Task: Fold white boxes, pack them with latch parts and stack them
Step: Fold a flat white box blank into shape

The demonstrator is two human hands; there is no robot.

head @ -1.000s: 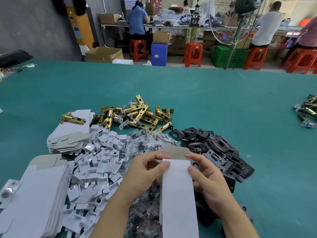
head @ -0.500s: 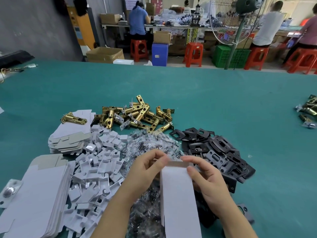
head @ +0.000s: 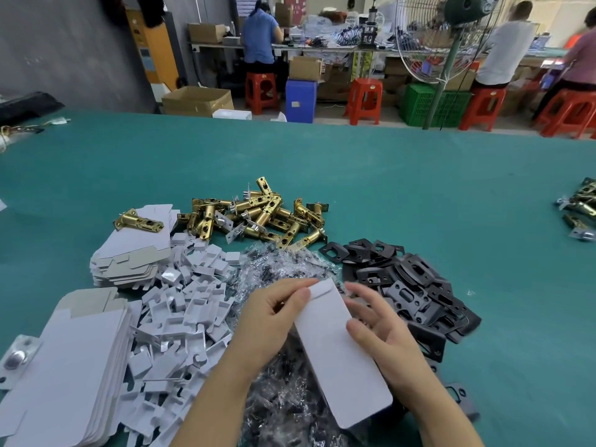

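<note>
I hold a long white box [head: 338,350] low in the middle, tilted with its far end toward the left. My left hand [head: 274,317] grips its far left edge, thumb on top by the end flap. My right hand [head: 377,321] holds the right side, thumb lying on the top face, fingers spread behind. Brass latch bolts [head: 258,217] lie heaped beyond. Black strike plates [head: 412,288] spread to the right. Bagged screws [head: 283,411] lie under the box.
Flat white box blanks are stacked at the left [head: 61,369] and further back [head: 129,256], one brass latch [head: 138,221] on top. White card inserts [head: 180,321] are strewn between. More latches [head: 580,208] lie at the right edge. People sit beyond the green table [head: 387,175].
The brown end flap that stood open has been folded down; the box end now shows white. The box has swung to tilt leftward, and my right fingers have spread off its end.
</note>
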